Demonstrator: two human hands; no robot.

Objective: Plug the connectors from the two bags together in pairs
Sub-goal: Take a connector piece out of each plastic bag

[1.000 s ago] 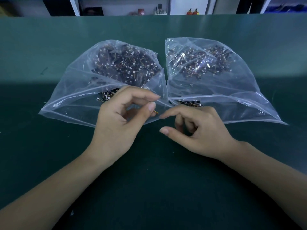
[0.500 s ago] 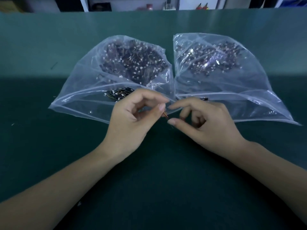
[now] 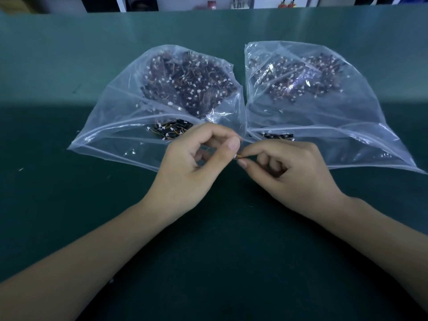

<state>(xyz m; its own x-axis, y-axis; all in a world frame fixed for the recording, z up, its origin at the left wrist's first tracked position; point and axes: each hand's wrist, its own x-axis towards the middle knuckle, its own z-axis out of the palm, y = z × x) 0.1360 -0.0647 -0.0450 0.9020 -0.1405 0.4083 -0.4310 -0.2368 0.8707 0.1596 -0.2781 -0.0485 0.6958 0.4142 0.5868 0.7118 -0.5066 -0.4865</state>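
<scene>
Pinching the connector [image 3: 238,157] between them, your left hand [image 3: 194,163] and right hand [image 3: 289,172] meet fingertip to fingertip. Line the halves up straight, then press gently.

Both forearms are bare to the edge of view, no sleeves showing above the green table [image 3: 69,205]. The left hand [image 3: 190,167] and right hand [image 3: 291,172] wear nothing (short, trimmed nails, no rings or watch).

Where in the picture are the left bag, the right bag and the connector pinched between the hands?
left bag [image 3: 120,126]: head view, clear front panel.
right bag [image 3: 347,126]: head view, clear front panel.
connector [image 3: 239,156]: head view, bit showing between the fingertips.
</scene>
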